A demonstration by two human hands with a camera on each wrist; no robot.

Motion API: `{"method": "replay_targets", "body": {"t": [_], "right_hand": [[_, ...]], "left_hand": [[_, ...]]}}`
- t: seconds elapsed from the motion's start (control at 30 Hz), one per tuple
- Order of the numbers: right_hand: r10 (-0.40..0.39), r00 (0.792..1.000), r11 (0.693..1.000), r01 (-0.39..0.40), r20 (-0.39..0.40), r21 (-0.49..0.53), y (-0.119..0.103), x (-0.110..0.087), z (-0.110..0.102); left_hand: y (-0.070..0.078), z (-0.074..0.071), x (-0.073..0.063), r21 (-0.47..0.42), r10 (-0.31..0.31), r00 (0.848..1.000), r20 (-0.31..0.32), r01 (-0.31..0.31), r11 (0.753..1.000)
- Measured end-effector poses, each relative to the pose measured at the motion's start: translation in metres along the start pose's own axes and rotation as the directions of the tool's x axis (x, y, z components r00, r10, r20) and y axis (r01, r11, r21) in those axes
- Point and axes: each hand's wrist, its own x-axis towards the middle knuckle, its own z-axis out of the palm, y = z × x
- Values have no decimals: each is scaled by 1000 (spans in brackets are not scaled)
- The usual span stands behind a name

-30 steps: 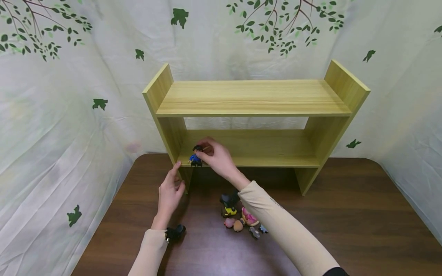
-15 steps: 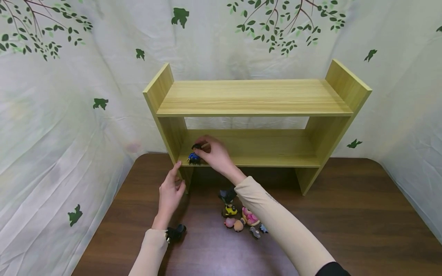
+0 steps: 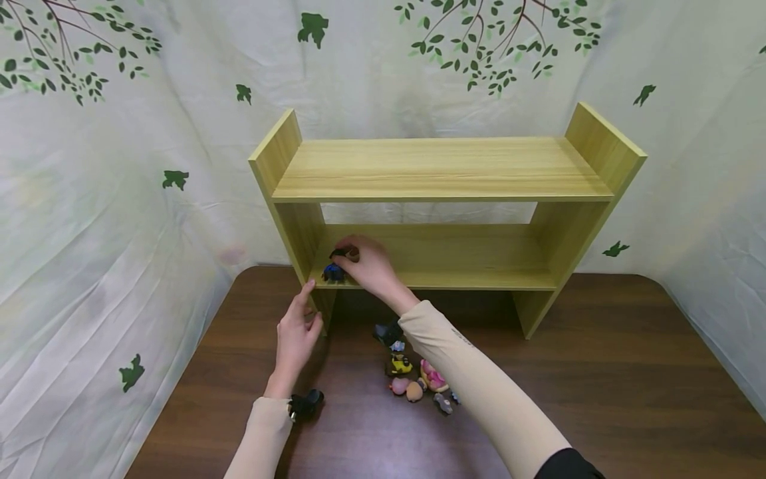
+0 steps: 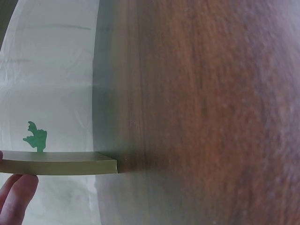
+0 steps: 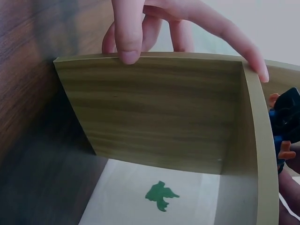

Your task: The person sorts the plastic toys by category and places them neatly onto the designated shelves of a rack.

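Observation:
My right hand point(image 3: 370, 265) pinches a small toy figure point(image 3: 333, 273) by its dark head, at the left end of the shelf unit's middle board point(image 3: 455, 256). The figure has a blue top, dark legs and orange hands. At the right edge of the right wrist view, the same toy figure point(image 5: 283, 119) appears beside the board's edge, fingertips just below it. My left hand point(image 3: 296, 330) holds the front of the left side panel point(image 5: 150, 103). Its thumb point(image 5: 129, 49) lies over the panel's edge, other fingers are behind, and the index finger reaches the board's corner.
The wooden shelf unit's top board point(image 3: 437, 169) overhangs the right hand. On the brown table point(image 3: 628, 386) lie several small toys, among them a yellow-and-black one point(image 3: 399, 364), a pink round one point(image 3: 432, 376) and a grey one point(image 3: 443, 403). A leaf-print cloth point(image 3: 149, 266) surrounds the table.
My right hand has shifted slightly left and back with the toy figure, whose legs have come up from the board's front edge. The left hand stays put on the panel.

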Motion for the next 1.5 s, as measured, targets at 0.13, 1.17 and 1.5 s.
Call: {"method": "replay_targets", "body": {"t": [0.13, 1.17, 1.5], "right_hand": [[1, 1000, 1000, -1, -6, -2, 0, 1, 1], [-38, 997, 986, 48, -67, 162, 10, -25, -23], [-50, 996, 972, 64, -68, 224, 9, -44, -35]], "left_hand": [[0, 1, 0, -2, -3, 1000, 1, 3, 1000], [2, 0, 0, -20, -38, 999, 12, 38, 999], [1, -1, -1, -13, -45, 999, 8, 45, 999]]}}
